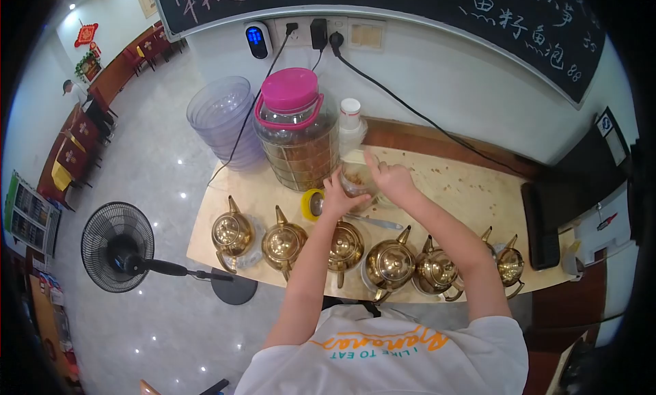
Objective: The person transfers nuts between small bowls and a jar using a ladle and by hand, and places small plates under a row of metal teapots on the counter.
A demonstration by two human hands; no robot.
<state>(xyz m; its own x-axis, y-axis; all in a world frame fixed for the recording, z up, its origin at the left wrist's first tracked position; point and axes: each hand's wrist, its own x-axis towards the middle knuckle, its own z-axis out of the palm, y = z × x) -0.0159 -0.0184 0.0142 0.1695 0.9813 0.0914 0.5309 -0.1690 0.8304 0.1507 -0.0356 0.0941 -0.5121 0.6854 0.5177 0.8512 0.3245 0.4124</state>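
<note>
My left hand (pixel 336 195) curves round the near left side of a clear container (pixel 356 181) with brown bits in it. My right hand (pixel 393 181) is at the container's right side, its index finger stretched away from me and the other fingers curled; whatever they may hold is hidden. Beside my left hand lies a yellow-rimmed round piece (pixel 312 204), perhaps a lid. A flat, light-coloured utensil handle (pixel 380 223) lies on the table just nearer to me. Several brass-coloured teapots (pixel 390 264) stand in a row along the table's near edge, partly behind my forearms.
A big glass jar (pixel 298 156) with a pink lid stands behind my left hand. Stacked clear bowls (pixel 222 115) and white cups (pixel 350 121) flank it. Brown crumbs dot the wooden table (pixel 444 166). A black monitor (pixel 581 156) stands right, a fan (pixel 119 248) left. A person is far off.
</note>
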